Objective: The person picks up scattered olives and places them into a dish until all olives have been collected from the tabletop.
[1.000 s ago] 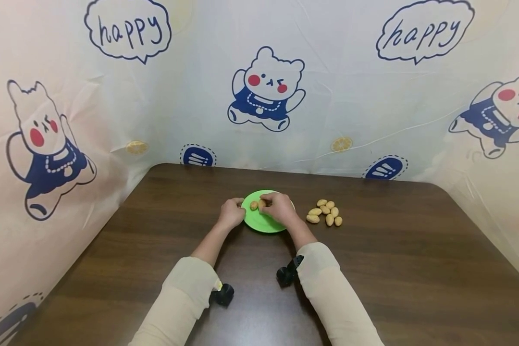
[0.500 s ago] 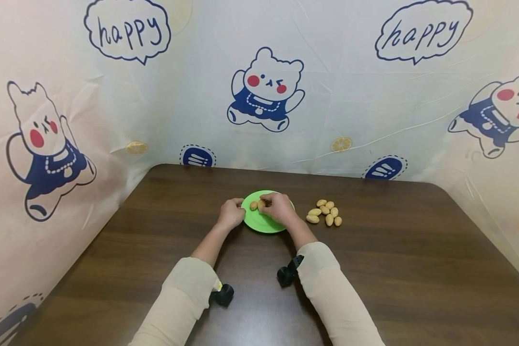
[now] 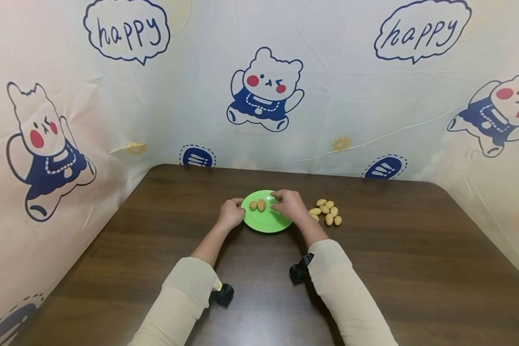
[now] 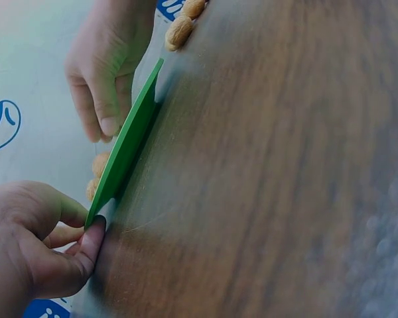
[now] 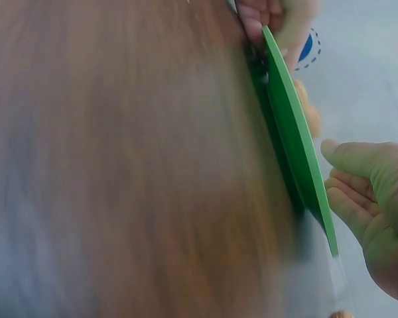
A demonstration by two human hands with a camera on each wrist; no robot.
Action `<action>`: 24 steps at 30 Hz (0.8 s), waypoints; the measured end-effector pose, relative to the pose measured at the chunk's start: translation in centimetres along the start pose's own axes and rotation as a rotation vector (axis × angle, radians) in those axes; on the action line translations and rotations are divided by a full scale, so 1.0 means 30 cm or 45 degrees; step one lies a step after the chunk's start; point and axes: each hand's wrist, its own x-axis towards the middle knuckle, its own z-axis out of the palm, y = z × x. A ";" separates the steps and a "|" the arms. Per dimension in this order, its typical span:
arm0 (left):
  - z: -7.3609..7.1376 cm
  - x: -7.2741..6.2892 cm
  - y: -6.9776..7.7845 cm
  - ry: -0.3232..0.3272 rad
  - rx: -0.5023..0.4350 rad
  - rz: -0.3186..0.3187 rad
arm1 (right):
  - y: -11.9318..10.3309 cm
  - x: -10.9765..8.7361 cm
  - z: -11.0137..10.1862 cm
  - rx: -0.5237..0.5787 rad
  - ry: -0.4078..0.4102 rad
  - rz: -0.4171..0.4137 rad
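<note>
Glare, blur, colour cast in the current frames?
Head: pale glare on the table near the bottom edge, the two nuts on the green plate clearly outlined; left wrist: table soft, whitish speckled glare lower right; right wrist: table smeared, greenish tint on the right hand.

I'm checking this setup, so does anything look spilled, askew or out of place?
Nothing stands out: two nuts sit side by side on the green plate, which the left hand grips; other nuts lie grouped on the table.
</note>
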 end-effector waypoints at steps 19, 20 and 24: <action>0.000 0.003 -0.002 -0.014 0.000 0.002 | 0.117 -0.048 -0.100 0.062 0.091 0.116; 0.000 0.003 -0.002 -0.016 -0.002 -0.004 | 0.123 -0.050 -0.104 0.073 0.106 0.123; 0.000 0.003 -0.003 -0.016 -0.003 -0.013 | 0.154 -0.060 -0.122 0.060 0.174 0.131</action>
